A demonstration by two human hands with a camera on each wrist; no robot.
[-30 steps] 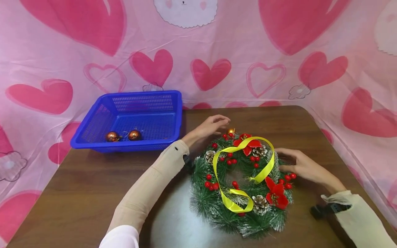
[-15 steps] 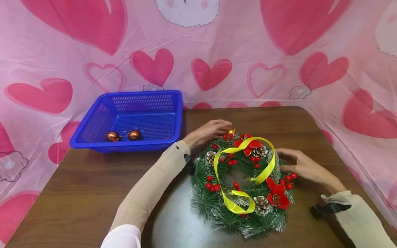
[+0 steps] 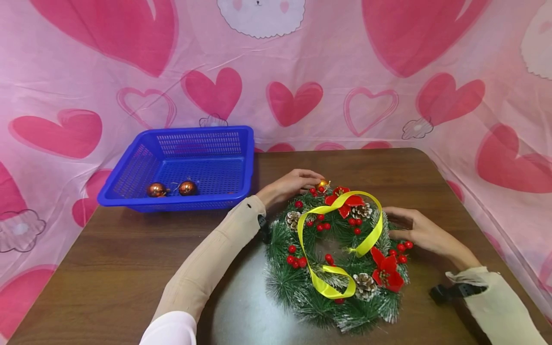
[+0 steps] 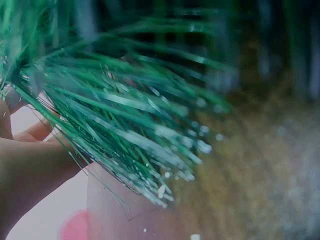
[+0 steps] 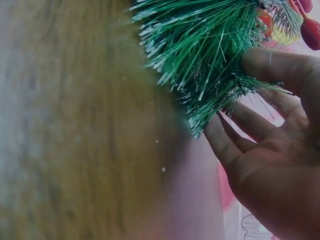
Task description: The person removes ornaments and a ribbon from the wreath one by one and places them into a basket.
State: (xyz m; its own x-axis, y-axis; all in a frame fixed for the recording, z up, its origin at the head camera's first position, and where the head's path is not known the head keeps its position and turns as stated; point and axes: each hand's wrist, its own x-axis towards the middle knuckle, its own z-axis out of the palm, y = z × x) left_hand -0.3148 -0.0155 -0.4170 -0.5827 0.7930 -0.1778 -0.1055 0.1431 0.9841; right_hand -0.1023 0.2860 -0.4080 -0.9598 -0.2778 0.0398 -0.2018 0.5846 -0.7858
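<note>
A green Christmas wreath [image 3: 310, 299] lies flat on the table, trimmed with red poinsettias, berries and pine cones, a loose yellow ribbon [image 3: 302, 239] across it. At its far left edge my left hand [image 3: 291, 186] has its fingertips against a small gold Christmas ball [image 3: 323, 183]. The thumb is hidden, so whether it pinches the ball is unclear. Frosted needles [image 4: 125, 115] cover most of the left wrist view. My right hand [image 3: 424, 232] holds the wreath's right rim. In the right wrist view, the thumb lies over the sprigs [image 5: 210, 55] and the fingers under them.
On the back left of the brown table [image 3: 129, 268] stands a blue perforated basket [image 3: 252, 163]. Inside it lie two copper-coloured Christmas balls, one at left [image 3: 156, 189] and one at right [image 3: 187, 188]. A pink curtain with hearts [image 3: 327, 62] hangs behind the table.
My left hand has lowered and shifted slightly right onto the gold ball, which it stood apart from a second ago. The right hand stays in place; the wreath has barely moved.
</note>
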